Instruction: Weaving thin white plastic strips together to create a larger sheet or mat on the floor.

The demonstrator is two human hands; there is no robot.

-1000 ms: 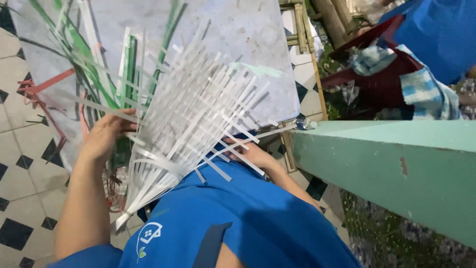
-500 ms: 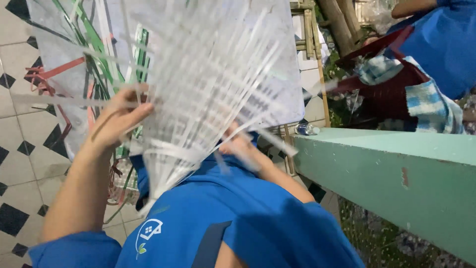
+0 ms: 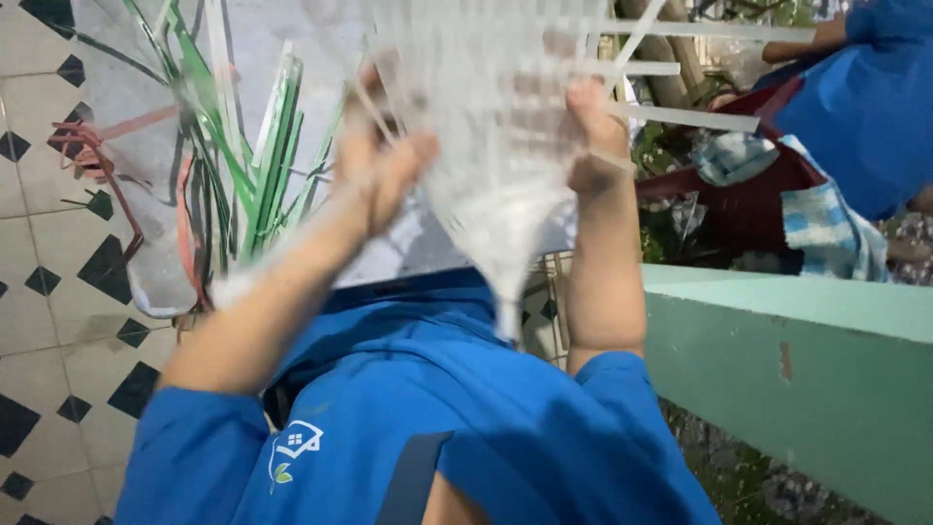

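White woven strip mat (image 3: 486,126) blurred, top cropped, hands (image 3: 384,160) gripping it

soft, even light, bright enough, with no hard shadows or glare. the white woven strips (image 3: 486,126) smear into a pale blur, and both hands (image 3: 384,160) are motion-blurred too. the tiled floor (image 3: 58,282) and green ledge (image 3: 777,360) stay fairly sharp. edges bend slightly.

Blue short-sleeved shirt (image 3: 457,418) with a small white house-shaped emblem (image 3: 293,449) and perhaps a darker strap (image 3: 413,478).
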